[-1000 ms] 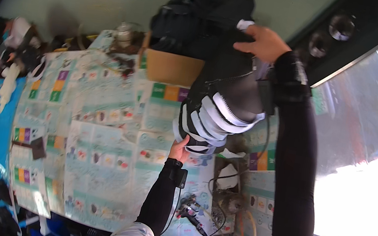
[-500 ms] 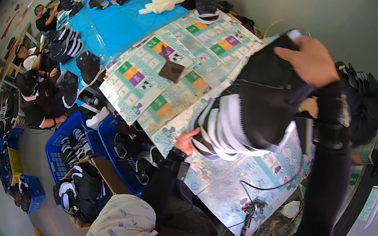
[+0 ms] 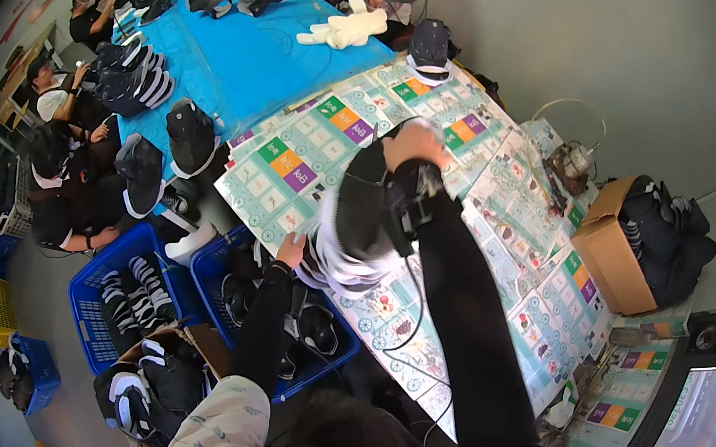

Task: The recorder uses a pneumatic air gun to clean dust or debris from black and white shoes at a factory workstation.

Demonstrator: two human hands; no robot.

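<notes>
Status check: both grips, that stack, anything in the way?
Left grip at lower left, right grip on top. Black-and-white stack between them, blurred. Black cable looping close by.

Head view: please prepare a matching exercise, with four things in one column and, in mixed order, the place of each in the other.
Things
1. Right hand
2. White glove-like item
3. Left hand
4. Cardboard box

Places
A. At the white edges of the stack of shoe pieces
B. Near the wall, with dark pieces inside
C. At the dark upper end of the stack
D. On the blue sheet

Pairs: 1-C, 2-D, 3-A, 4-B
</notes>
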